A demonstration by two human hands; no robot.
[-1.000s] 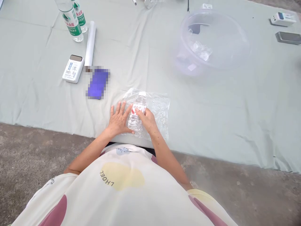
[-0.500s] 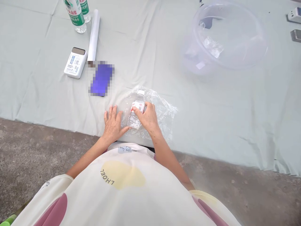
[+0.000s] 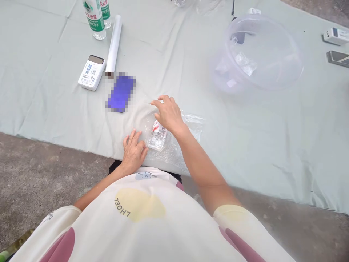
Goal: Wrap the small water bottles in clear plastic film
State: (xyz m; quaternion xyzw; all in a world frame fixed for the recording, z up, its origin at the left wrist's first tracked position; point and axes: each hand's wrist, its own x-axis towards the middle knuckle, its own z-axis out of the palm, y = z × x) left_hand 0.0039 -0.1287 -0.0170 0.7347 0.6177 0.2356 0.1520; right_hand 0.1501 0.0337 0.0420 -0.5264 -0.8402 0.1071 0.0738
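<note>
Arching over the far end of the clear bottle (image 3: 157, 138), the fingers of my right hand (image 3: 170, 114) stood open, thumb and forefinger apart; whether another fingertip caught a fold of film (image 3: 171, 153) could not be told. My left hand (image 3: 133, 154) rested at eight o'clock from the bottle, its fingers bent on the pale cloth (image 3: 231, 142), thumb side toward the film's edge; whether it pinched that edge was unclear. Between both hands lay the bottle, label upward and base toward me at six o'clock, its cap end hidden under my right hand. The crumpled film reached well out toward three o'clock; whether it also covered the bottle I could not tell.

As I judged it, good handling meant a steady left hand anchoring the near edge while the right used light fingertips at twelve o'clock. A hard squeeze risked denting the bottle; a sharp tug risked rolling it or bunching the film.

Farther out, between ten and eleven o'clock, lay a blurred violet rectangle (image 3: 121, 92) and then a white device (image 3: 91, 74). A white roll (image 3: 113, 43) lay at eleven, near two green-labelled bottles (image 3: 94, 18). Between one and two stood a translucent basin (image 3: 272, 83) holding clear crumpled scraps (image 3: 247, 63).
</note>
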